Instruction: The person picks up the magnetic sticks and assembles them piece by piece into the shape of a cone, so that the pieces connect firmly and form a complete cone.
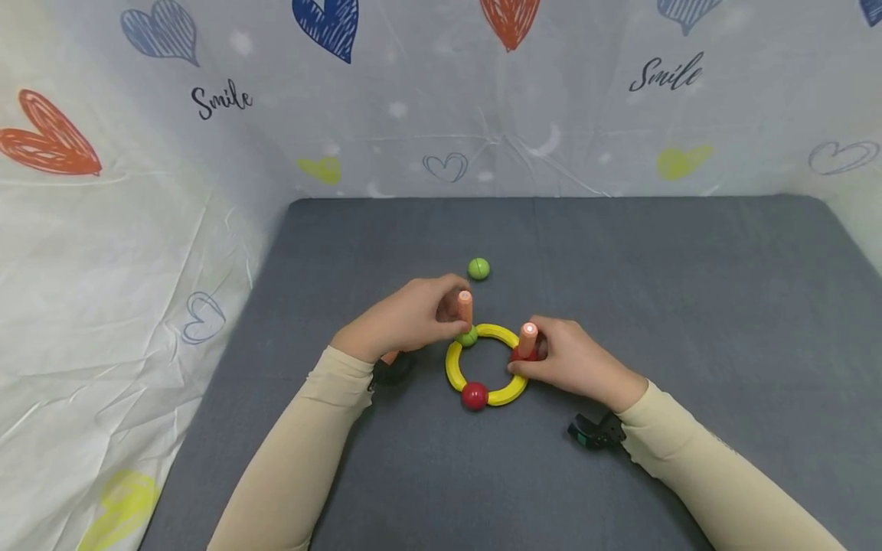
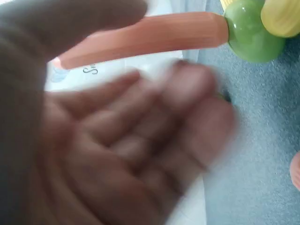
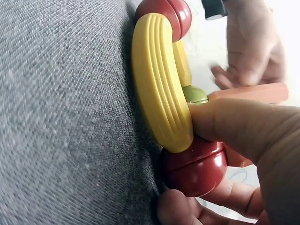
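Note:
Three curved yellow pieces (image 1: 453, 369) and three balls form a ring lying on the table. An orange stick (image 1: 465, 308) stands on the green ball (image 1: 469, 337); a second orange stick (image 1: 527, 338) stands on the right red ball (image 3: 199, 171). Around the first stick is my left hand (image 1: 413, 317), its blurred fingers apart from the stick in the left wrist view. My right hand (image 1: 579, 365) holds the right red ball between thumb and fingers, the thumb also against a yellow piece. Another red ball (image 1: 474, 396) sits at the ring's near side.
A loose green ball (image 1: 478, 268) lies beyond the ring. Partly hidden beneath the left wrist is another orange piece (image 1: 390, 357). The dark grey table (image 1: 723, 306) meets a white printed cloth (image 1: 400, 92) at the back and left.

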A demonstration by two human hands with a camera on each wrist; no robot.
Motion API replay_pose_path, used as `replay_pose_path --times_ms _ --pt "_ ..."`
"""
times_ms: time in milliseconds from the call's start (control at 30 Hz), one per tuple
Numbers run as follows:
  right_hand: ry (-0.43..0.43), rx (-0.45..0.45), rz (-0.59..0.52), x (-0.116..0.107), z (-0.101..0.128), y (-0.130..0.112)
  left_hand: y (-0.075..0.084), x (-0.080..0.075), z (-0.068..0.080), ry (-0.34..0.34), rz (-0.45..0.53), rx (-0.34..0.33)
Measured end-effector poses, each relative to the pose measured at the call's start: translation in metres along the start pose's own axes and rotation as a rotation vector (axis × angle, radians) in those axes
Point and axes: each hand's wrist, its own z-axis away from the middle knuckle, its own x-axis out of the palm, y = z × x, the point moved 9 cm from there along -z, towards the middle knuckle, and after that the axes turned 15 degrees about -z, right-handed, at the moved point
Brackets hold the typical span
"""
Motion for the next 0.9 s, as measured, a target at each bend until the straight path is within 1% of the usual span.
replay_pose_path --times_ms 133,200,233,367,467,533,800,900 --pt "-0.01 0.019 0.012 0.001 0.001 0.001 -0.011 0.018 0.001 -0.145 -0.076 -0.167" --pt "-0.014 0.022 0.015 0.001 0.002 0.001 -0.012 0.027 0.003 -0.207 -0.097 -0.22" --pt "-0.017 0.022 0.014 0.002 0.002 0.001 -0.012 0.03 0.004 -0.228 -0.109 -0.23" --pt "-0.03 0.014 0.016 0.003 0.003 0.0 -0.006 0.041 0.003 -0.286 -0.161 -0.222" --pt "-0.061 -0.002 0.027 0.004 0.002 -0.001 -0.004 0.043 0.002 -0.28 -0.187 -0.221" --pt "-0.098 -0.014 0.025 0.006 0.002 -0.002 -0.005 0.043 0.0 -0.267 -0.197 -0.223" --pt "-0.32 -0.044 -0.003 0.004 0.007 -0.005 -0.01 0.044 -0.009 -0.208 -0.178 -0.22" --pt "-0.339 -0.068 0.018 -0.001 0.009 -0.006 -0.008 0.044 -0.011 -0.173 -0.171 -0.189"
